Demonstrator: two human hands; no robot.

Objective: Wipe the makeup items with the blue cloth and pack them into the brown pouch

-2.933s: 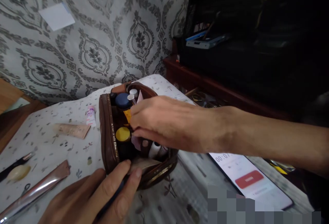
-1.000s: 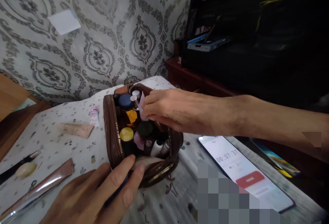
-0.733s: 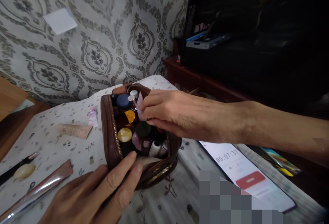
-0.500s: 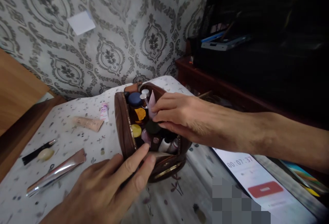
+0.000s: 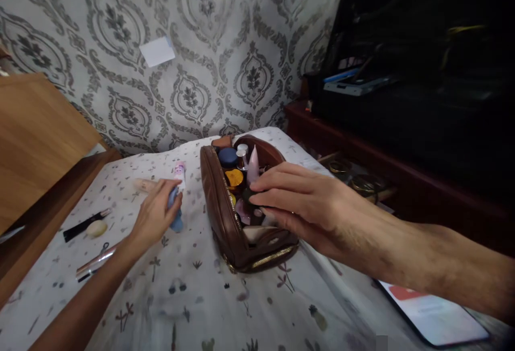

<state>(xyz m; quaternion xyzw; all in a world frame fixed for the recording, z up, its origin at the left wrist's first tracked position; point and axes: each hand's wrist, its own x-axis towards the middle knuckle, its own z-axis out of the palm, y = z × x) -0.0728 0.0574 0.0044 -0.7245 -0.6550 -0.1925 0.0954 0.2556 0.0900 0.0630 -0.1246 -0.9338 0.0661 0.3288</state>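
Two things are in hand here. Our left hand [image 5: 155, 214] has its fingers curled tight about a blue tube [image 5: 176, 223], which sits on or just above the tabletop [image 5: 209, 308], we cannot tell which, a little left of the pouch [image 5: 219, 211]. Our right hand [image 5: 306, 206] lies over the pouch's open top, fingers stretched out and loosely together, the tips touching a dark cap [image 5: 247, 196]; they clasp nothing that we can see. We judge the tube light and smooth, perhaps slippery, best taken round its middle. The pouch looks soft and leather-like, full enough to be weighty and to sag, so we would take it low by both side walls rather than by the zip [image 5: 261, 260]. It stands upright at the middle of the tabletop, crammed with small things set on end: a blue lid [image 5: 228, 156] and a silver cap [image 5: 242, 150] at its far end, a pink tip [image 5: 253, 163] beside them, and an amber lid [image 5: 234, 177] nearer us. Beyond the left hand, towards the far edge, lie a beige tube [image 5: 145, 184] and a small pink tube [image 5: 179, 168]. Towards the left edge lie a brush [image 5: 82, 225], a sponge [image 5: 97, 228] and a shiny tube [image 5: 94, 262]. A phone [image 5: 434, 316] lies at the near right corner, its screen lit.
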